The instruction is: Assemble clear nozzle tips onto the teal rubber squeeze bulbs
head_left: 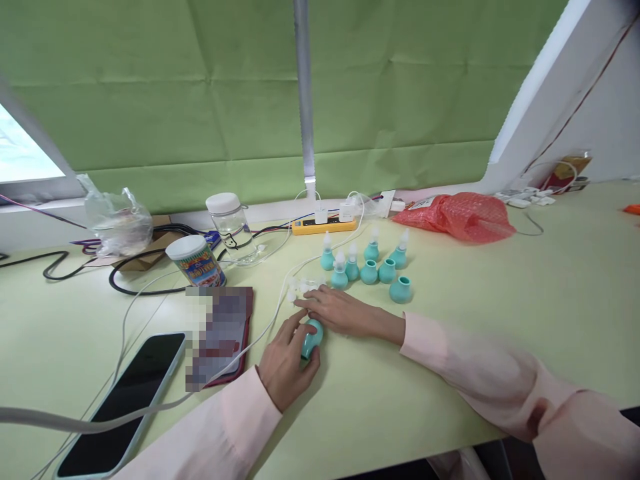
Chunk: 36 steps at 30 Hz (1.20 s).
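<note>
My left hand is closed round a teal bulb, which lies tilted with its opening toward me. My right hand reaches over the small clear plastic pieces just beyond the held bulb; its fingertips are near them, and whether they grip one cannot be made out. Behind my right hand stand several teal bulbs with clear nozzle tips, such as the front one. Beside them are three open teal bulbs without tips, the nearest of these at the right.
Two phones, a black one and one in a red case, lie left, crossed by a white cable. Behind are a printed can, a clear jar, a yellow power strip and red bubble wrap.
</note>
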Motion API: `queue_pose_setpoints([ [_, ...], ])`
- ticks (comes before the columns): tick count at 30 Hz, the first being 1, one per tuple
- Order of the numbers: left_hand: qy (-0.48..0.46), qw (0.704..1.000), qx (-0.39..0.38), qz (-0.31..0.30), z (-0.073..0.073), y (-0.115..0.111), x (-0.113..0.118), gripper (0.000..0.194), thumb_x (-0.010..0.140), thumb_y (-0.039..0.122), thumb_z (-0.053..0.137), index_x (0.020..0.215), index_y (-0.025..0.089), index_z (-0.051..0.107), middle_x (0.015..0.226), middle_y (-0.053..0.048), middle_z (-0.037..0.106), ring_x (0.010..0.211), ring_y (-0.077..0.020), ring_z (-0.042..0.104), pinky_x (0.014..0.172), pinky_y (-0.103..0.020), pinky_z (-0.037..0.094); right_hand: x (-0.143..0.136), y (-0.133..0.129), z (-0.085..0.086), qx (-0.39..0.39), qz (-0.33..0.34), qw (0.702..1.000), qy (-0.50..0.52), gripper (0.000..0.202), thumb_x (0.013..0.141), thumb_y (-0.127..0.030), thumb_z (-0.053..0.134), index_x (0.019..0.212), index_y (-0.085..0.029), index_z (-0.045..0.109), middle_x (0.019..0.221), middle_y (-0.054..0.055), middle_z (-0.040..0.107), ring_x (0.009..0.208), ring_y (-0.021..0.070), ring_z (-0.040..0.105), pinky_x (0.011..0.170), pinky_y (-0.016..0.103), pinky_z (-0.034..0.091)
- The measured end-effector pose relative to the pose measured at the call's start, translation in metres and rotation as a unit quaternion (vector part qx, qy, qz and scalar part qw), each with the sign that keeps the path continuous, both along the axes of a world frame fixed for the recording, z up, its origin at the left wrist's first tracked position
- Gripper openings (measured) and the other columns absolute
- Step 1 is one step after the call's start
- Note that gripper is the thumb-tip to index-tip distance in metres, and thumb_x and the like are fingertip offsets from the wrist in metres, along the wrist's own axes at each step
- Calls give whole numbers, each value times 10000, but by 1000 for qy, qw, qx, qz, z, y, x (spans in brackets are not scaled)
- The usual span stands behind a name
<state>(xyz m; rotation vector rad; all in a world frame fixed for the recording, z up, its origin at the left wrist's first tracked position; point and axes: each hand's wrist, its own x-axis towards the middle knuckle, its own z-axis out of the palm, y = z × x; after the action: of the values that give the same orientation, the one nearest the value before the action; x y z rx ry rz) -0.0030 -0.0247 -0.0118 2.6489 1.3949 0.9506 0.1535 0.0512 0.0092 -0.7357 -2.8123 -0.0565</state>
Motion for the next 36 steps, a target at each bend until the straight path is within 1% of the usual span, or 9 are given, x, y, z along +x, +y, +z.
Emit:
queue_pose_setpoints([
  [4, 18, 999, -30, 1, -2, 0, 0, 345, 672, 101, 459, 1007, 185, 447, 1107, -131, 446, 847, -203, 552, 632, -324, 505, 0, 5, -4, 0, 7, 1000, 17, 328, 877, -182, 268, 1168, -164, 417, 1098, 118, 496, 941, 209, 438, 768, 363, 375],
  [8, -34, 999, -13, 15, 2, 1, 0, 285, 717, 143, 451, 1001, 171, 451, 950, -94, 521, 805, -182, 551, 670, -316, 489, 1, 7, -5, -22, 19, 1000, 13, 291, 830, -106, 333, 1068, -132, 498, 974, 100, 557, 874, 188, 475, 776, 336, 387],
  [11, -55, 997, -11, 51, 8, 1, -1, 236, 720, 221, 486, 949, 166, 473, 824, -60, 545, 757, -180, 544, 653, -310, 477, 2, 8, -4, -34, -10, 998, 49, 298, 799, -59, 345, 1043, -120, 505, 950, 98, 556, 903, 179, 488, 756, 299, 409],
  [15, 1, 995, -3, 97, 11, 1, -1, 193, 707, 309, 507, 849, 179, 529, 747, -44, 536, 726, -196, 531, 609, -313, 456, 4, 9, -1, -8, -64, 994, 89, 302, 798, -55, 342, 1046, -135, 496, 1041, 112, 511, 962, 184, 480, 755, 290, 412],
  [19, 15, 992, 1, 129, 11, 2, -1, 199, 726, 304, 482, 886, 193, 523, 816, -49, 489, 752, -192, 515, 582, -289, 442, 4, 9, 1, -16, -95, 995, 33, 275, 790, -66, 379, 1017, -142, 513, 1043, 123, 510, 966, 195, 484, 751, 296, 403],
  [25, 7, 992, 21, 124, 12, 5, -5, 234, 736, 175, 452, 967, 169, 486, 936, -88, 426, 841, -226, 435, 726, -376, 398, 8, 10, 9, -35, -127, 991, 8, 310, 750, -9, 359, 965, -122, 551, 895, 102, 580, 837, 176, 536, 687, 262, 382],
  [31, -17, 987, 41, 153, 14, 4, -5, 204, 742, 278, 484, 910, 165, 509, 935, -88, 408, 850, -237, 395, 752, -397, 369, 27, 13, 30, -50, -170, 984, -11, 319, 721, -16, 374, 931, -128, 586, 824, 81, 623, 789, 178, 541, 626, 244, 345],
  [33, -15, 987, 40, 157, 15, 3, -4, 192, 736, 298, 491, 866, 159, 513, 921, -88, 409, 843, -238, 396, 740, -394, 368, 30, 14, 31, -58, -177, 982, -21, 284, 709, -38, 412, 899, -139, 597, 816, 71, 624, 789, 176, 538, 606, 233, 336],
  [36, 7, 986, 30, 161, 15, 4, -4, 178, 740, 275, 477, 875, 165, 514, 913, -86, 420, 830, -239, 398, 712, -387, 368, 29, 14, 26, -70, -192, 978, -35, 236, 712, -115, 465, 914, -134, 585, 815, 81, 612, 809, 196, 532, 595, 237, 332],
])
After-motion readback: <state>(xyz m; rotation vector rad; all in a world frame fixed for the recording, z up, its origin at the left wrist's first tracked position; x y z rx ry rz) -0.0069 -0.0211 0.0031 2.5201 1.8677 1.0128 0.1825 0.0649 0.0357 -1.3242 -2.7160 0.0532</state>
